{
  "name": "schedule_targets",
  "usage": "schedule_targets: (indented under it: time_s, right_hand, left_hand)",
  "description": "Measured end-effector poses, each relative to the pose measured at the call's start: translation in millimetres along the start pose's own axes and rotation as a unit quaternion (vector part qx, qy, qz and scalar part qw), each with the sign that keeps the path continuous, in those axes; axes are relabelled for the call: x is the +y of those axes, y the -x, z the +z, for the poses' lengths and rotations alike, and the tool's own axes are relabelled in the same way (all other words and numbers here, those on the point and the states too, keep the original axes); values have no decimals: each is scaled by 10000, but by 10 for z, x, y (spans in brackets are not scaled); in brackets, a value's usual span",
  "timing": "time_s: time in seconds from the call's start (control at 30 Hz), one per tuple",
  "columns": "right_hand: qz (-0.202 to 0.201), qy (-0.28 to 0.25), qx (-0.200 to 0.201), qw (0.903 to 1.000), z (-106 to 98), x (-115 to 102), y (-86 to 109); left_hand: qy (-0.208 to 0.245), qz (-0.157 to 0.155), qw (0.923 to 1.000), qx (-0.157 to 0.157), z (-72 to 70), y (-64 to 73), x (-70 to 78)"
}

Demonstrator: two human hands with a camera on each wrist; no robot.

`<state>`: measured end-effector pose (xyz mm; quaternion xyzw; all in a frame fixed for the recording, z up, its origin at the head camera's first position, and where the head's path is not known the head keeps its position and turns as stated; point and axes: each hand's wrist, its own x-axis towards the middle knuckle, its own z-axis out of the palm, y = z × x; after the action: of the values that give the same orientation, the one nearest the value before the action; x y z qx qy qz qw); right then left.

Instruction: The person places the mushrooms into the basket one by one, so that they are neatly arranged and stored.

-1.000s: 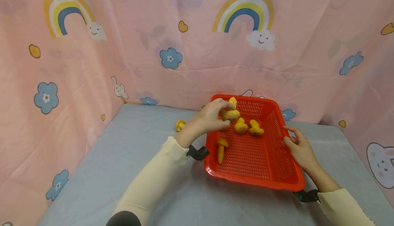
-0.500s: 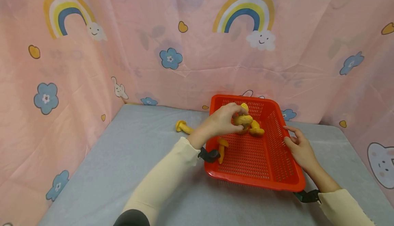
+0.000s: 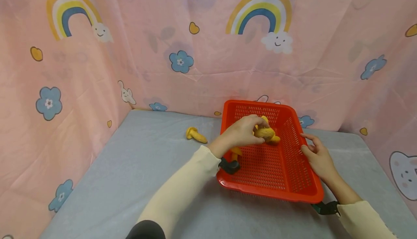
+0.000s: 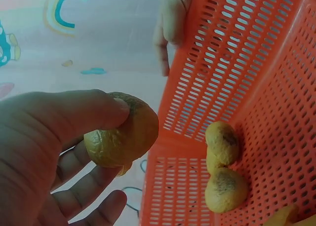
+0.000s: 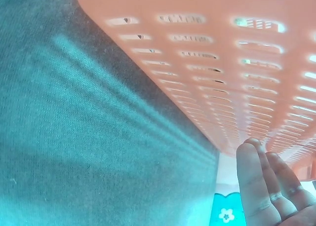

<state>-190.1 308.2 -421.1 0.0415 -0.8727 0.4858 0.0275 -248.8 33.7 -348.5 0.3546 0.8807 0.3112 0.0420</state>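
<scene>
My left hand (image 3: 247, 128) reaches over the red basket (image 3: 251, 177) and holds a yellow mushroom (image 4: 131, 137) by its cap, between thumb and fingers. Below it in the basket lie two mushrooms, one with a brownish cap (image 4: 226, 190) and another cap (image 4: 223, 141) beside it. In the head view the left hand partly hides them. Another mushroom (image 3: 236, 151) lies near the basket's left wall, partly behind the wrist camera. At the right rim is my right hand (image 3: 317, 157), its straight fingers (image 5: 252, 181) resting against the outside of the slotted wall.
One more yellow mushroom (image 3: 196, 135) lies on the grey-blue tabletop (image 3: 137, 166), left of the basket. A pink printed curtain (image 3: 208, 51) hangs behind and along the sides of the table.
The left hand has moved right over the basket with the mushroom in its grasp, and slightly nearer. The table mushroom has come into fuller view. The right hand and basket stay put.
</scene>
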Motion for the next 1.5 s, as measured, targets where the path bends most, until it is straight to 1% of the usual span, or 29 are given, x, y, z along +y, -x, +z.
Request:
schedule_targets:
  time_s: [0.37,0.5,0.57,0.67,0.8,0.9,1.0,1.17,1.33,1.5]
  right_hand:
    - [17,13,58,10000,8,5,-5]
    - [-12,-16,61,10000,11,20,-13]
    - [-17,-19,66,10000,14,22,-13]
    - [-31,-30,56,10000,18,24,-10]
    - [-51,-39,52,10000,18,17,-4]
    - [-48,-58,35,10000,13,12,-5]
    - [-37,-50,10,10000,9,12,-9]
    - [-4,12,18,10000,-1,20,-30]
    - [6,-26,3,10000,-3,22,-39]
    - [15,-63,-22,10000,1,14,-23]
  left_hand:
    - [27,-306,9995,-108,143,-42,-90]
    - [-109,-462,9985,-254,185,-64,-119]
    - [-154,-518,9978,-386,208,-75,-137]
    - [-50,-595,9961,-651,237,-82,-163]
    - [130,-548,9930,-1038,269,-75,-188]
    - [128,-455,9911,-1245,290,-72,-206]
    - [69,-412,9893,-1395,306,-73,-224]
    - [11,-463,9847,-1679,325,-72,-226]
    - [-190,-407,9786,-2006,356,-77,-221]
    - [-372,-394,9739,-2206,391,-83,-211]
